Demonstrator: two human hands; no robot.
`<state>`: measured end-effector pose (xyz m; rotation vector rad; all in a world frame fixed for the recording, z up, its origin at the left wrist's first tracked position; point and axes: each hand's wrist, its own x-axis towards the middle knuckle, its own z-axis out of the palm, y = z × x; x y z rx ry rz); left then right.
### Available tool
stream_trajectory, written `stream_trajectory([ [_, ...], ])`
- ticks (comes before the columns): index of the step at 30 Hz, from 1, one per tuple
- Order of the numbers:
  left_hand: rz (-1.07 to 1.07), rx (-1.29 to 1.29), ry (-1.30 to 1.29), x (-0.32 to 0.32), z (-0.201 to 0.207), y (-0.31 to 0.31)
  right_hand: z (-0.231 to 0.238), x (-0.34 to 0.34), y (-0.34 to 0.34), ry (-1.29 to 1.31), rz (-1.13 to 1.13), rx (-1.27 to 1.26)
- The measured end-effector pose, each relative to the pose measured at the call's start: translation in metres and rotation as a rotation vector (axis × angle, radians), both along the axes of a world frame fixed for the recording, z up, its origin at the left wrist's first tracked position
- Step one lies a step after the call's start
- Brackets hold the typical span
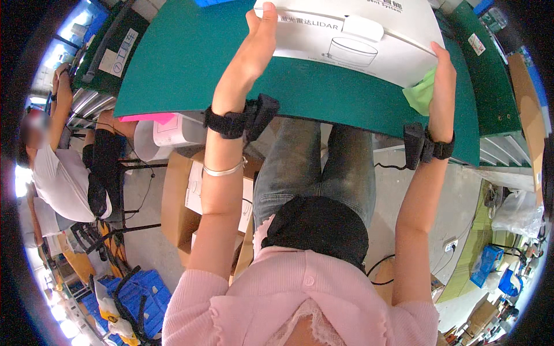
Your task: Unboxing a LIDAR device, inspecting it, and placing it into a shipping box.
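Note:
A white cardboard box (358, 43) with a line drawing of a round device on its front stands at the far side of the green table (323, 86). My left hand (258, 43) grips its left end, thumb along the front edge. At the right end my right hand (443, 81) holds the box, most of its fingers hidden behind the side. A light green cloth or sheet (421, 93) lies against the lower right corner of the box, beside my right hand. Both my wrists wear black straps with small black devices.
An open carton (176, 199) with white boxes inside stands on the floor by my left leg. Another person (69, 173) sits at the left. Blue crates (141, 300) lie lower left. Green cabinets (487, 75) flank the table. A power strip (451, 245) is on the floor at right.

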<state>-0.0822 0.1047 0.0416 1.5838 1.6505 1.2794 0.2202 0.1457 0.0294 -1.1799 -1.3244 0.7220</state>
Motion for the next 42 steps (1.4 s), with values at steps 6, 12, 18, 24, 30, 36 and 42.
stream_trajectory([
  [6, -0.088, 0.002, -0.211, 0.006, -0.008, -0.037, -0.003, 0.006, -0.038, -0.022, -0.074, -0.063],
  [12, -0.110, 0.058, -0.198, 0.009, -0.004, -0.091, 0.004, -0.001, -0.095, 0.181, -0.112, -0.161],
  [18, -0.008, 0.120, 0.006, 0.021, -0.011, -0.115, 0.008, -0.019, -0.123, 0.140, -0.225, -0.070],
  [24, 0.037, 0.201, -0.125, 0.017, -0.024, -0.117, 0.021, -0.006, -0.135, -0.070, -0.188, -0.119],
  [30, 0.008, 0.220, -0.111, -0.017, -0.016, -0.108, 0.028, 0.020, -0.127, -0.274, -0.111, -0.362],
  [36, -0.009, 0.029, -0.427, -0.015, -0.005, -0.073, 0.030, 0.034, -0.129, -0.216, 0.158, -0.582],
  [42, -0.182, -0.019, -0.764, 0.001, -0.005, -0.069, 0.006, 0.014, -0.132, -0.003, -0.055, -0.373],
])
